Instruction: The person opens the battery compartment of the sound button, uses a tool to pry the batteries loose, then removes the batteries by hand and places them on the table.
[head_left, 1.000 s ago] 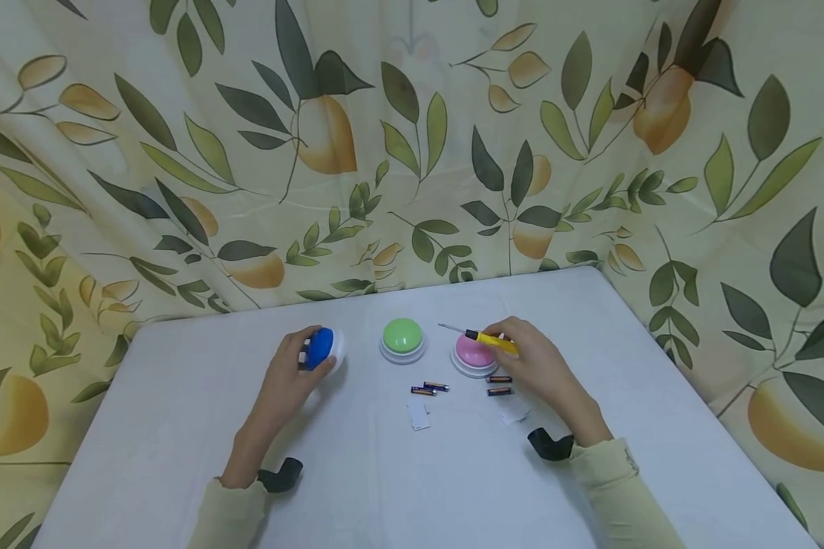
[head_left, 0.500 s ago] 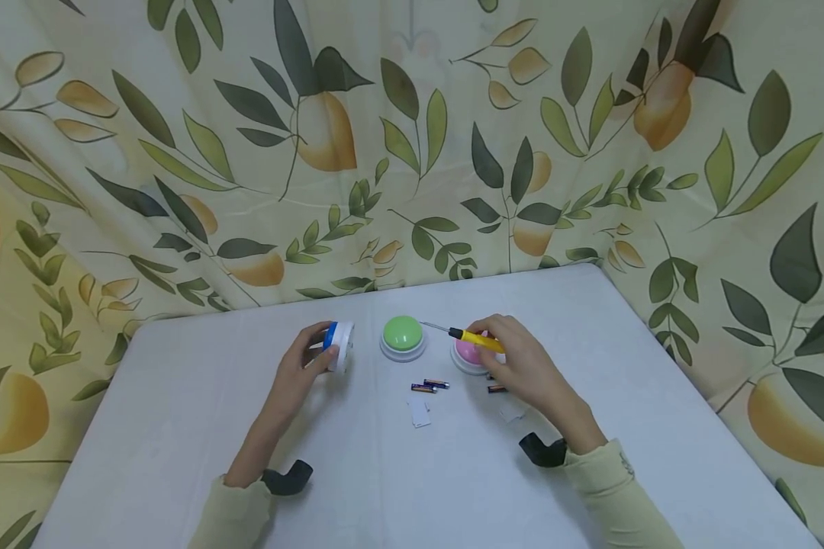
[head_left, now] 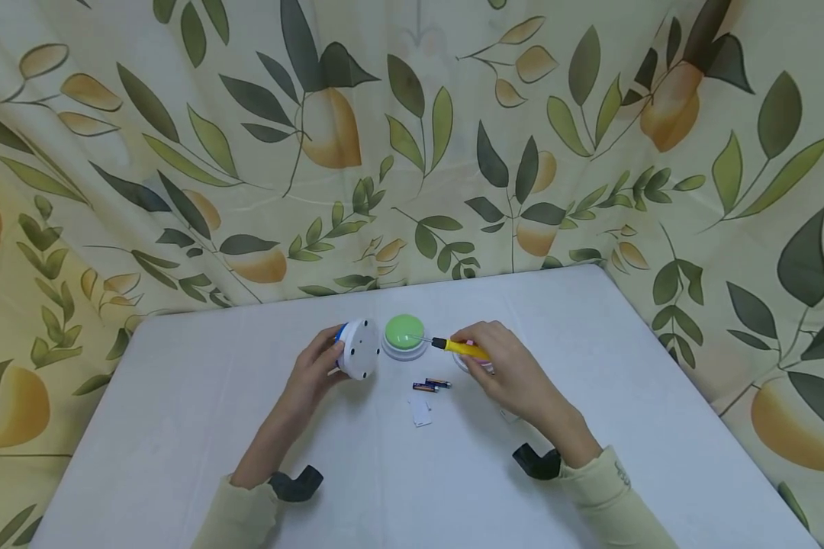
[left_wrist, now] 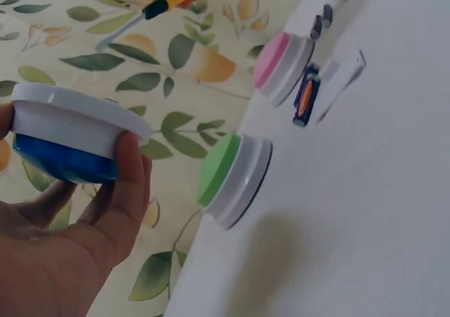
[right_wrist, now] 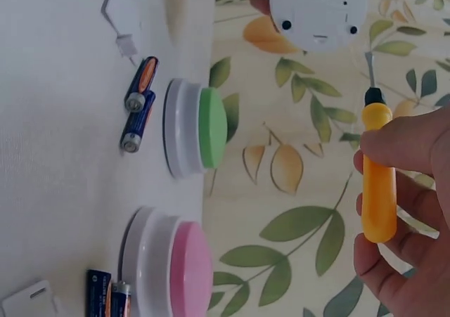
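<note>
My left hand (head_left: 313, 367) grips a blue push button (left_wrist: 67, 131) with a white base, held above the table and turned so its underside faces right. Dark dots and a group of small holes mark that white underside (right_wrist: 318, 11) in the right wrist view. A yellow screwdriver (right_wrist: 380, 176) with a black collar is pinched between the thumb and fingers of my right hand (head_left: 504, 366). Its metal tip points left toward the blue button, apart from it. Behind the tip, the green button (head_left: 404, 333) stands on the table. The pink button (right_wrist: 190, 268) is partly hidden by my right hand in the head view.
Two batteries (head_left: 426, 386) lie before the green button, with a white battery cover (head_left: 422, 412) nearer me. Two more batteries (right_wrist: 109, 296) and another white cover (right_wrist: 31, 304) are beside the pink button. A patterned curtain (head_left: 412, 152) hangs behind the white table (head_left: 178, 419).
My left hand has tipped the blue button over from blue dome showing to white underside showing, moving it right. My right hand has brought the screwdriver leftward.
</note>
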Tool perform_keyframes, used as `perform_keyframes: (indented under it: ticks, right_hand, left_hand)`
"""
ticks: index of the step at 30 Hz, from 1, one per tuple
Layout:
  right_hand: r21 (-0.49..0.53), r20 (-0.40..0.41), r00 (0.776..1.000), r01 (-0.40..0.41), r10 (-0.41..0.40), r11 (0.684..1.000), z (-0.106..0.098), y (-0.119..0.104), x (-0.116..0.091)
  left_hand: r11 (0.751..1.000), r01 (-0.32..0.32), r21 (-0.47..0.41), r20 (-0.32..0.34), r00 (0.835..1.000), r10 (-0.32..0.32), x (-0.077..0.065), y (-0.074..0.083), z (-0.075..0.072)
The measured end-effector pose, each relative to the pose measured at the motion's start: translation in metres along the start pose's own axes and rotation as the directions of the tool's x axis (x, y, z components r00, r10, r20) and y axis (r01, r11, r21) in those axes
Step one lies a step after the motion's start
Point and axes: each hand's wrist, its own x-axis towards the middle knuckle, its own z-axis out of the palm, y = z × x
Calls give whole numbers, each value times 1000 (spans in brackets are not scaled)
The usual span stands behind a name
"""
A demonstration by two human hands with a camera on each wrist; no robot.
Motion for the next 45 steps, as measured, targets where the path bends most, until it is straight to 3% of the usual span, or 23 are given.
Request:
perform_keyframes:
  ticks: [9,21,31,39,45]
  right_hand:
    - [-15,-20,997,77,-77,997,-1,-8,1]
    - [-12,1,996,94,-94,996,1,-9,2]
    - [39,152,984,94,-99,995,12,-5,-1]
    - [67,315,948,28,-48,997,29,1,-14]
    - [57,354,929,90,-104,994,40,4,-27]
  left_hand:
    - [988,30,-154,117,993,-12,-4,1,4]
    - [988,-16,-156,209,977,48,-7,0,7]
    - [990,-13,-140,187,982,39,-9,6,4]
    - [986,-13,-166,207,977,48,-7,5,4]
    - [983,-13,-184,185,982,48,-7,6,3]
